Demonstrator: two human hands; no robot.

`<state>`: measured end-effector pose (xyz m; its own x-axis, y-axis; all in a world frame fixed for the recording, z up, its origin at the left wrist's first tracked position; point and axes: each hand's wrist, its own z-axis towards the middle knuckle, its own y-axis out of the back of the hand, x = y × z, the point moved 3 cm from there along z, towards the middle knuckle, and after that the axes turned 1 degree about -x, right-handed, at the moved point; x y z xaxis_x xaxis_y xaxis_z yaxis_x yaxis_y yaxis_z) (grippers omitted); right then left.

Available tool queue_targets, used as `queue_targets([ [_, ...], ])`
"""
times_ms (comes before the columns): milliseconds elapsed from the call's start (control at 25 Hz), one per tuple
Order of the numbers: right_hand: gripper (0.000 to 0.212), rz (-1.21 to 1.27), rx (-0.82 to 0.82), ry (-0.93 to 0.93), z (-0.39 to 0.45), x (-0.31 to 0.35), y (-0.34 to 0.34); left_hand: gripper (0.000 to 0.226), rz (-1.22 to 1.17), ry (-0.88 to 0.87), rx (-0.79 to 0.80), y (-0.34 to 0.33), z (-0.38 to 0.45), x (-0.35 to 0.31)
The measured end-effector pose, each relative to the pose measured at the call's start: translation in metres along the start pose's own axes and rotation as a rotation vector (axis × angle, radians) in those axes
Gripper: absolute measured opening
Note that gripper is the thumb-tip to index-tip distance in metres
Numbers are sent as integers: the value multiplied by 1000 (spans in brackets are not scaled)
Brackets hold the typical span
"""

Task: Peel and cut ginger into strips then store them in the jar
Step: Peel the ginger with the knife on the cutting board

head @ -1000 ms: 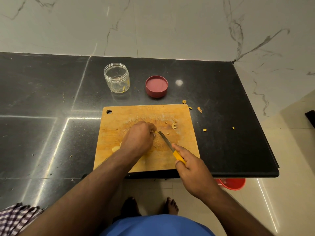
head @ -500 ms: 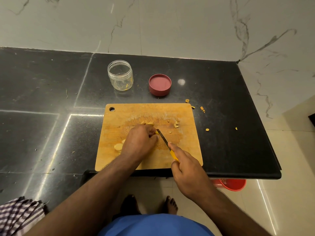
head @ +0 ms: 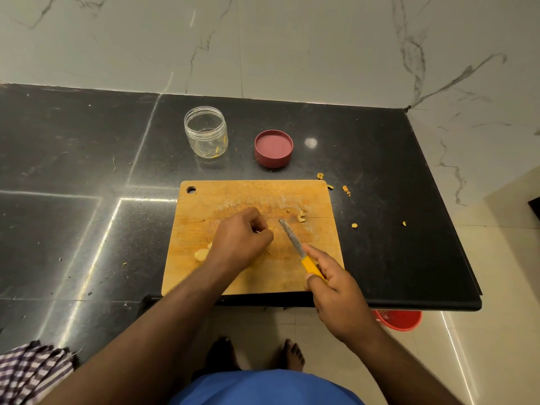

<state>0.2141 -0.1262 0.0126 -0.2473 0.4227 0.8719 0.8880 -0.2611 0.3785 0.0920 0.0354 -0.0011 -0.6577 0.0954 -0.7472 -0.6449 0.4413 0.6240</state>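
L hand (head: 241, 239): mid-board, fingers curled down tight on a small ginger bit (head: 270, 228) at its fingertips; most of that bit hidden, can't tell shape.
R hand (head: 336, 290): at 4 o'clock from L hand, wrapped round yellow handle of knife (head: 298, 249), index finger laid along the top.
Knife: blade runs up toward 11 o'clock, tip just beside L fingertips; touching board or not, can't tell.
Ginger chunk (head: 201, 254): pale, on board at 8 o'clock from L hand, partly behind wrist.
Board (head: 248, 197): wooden, hole at its 10 o'clock corner, near edge of black counter (head: 87, 159).
Peel scraps (head: 301, 215): on board at 2 o'clock from L hand; more on counter (head: 346, 190) off board's 1–3 o'clock side.
Jar (head: 206, 131): clear, upright, lid off, at 11 o'clock beyond board; a few yellow strips (head: 217, 152) at bottom.
Lid (head: 273, 148): red, on counter at 3 o'clock from jar, apart from it.
Bucket (head: 400, 319): red, on floor under counter edge, 5 o'clock.
Cloth (head: 29, 369): checked, at 7 o'clock corner.
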Motion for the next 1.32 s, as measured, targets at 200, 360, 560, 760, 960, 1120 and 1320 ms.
queue_targets([
  [200,50,459,77,-60,-5,25,3,15,-817,290,248,22,-12,-2],
  [360,47,439,105,-8,-9,41,-1,15,-1024,309,282,29,-20,-5],
  [560,47,395,109,23,-11,49,-6,19,-1122,293,232,30,-28,-12],
  [760,49,207,69,71,-11,48,-6,10,-1141,291,190,28,-28,-10],
  [960,47,114,57,100,-10,47,-6,17,-1130,282,190,28,-27,-10],
  [1120,46,159,83,94,-13,49,-5,22,-1148,270,212,29,-27,-13],
  [1320,47,426,149,11,-14,52,-3,25,-1177,270,255,27,-27,-12],
])
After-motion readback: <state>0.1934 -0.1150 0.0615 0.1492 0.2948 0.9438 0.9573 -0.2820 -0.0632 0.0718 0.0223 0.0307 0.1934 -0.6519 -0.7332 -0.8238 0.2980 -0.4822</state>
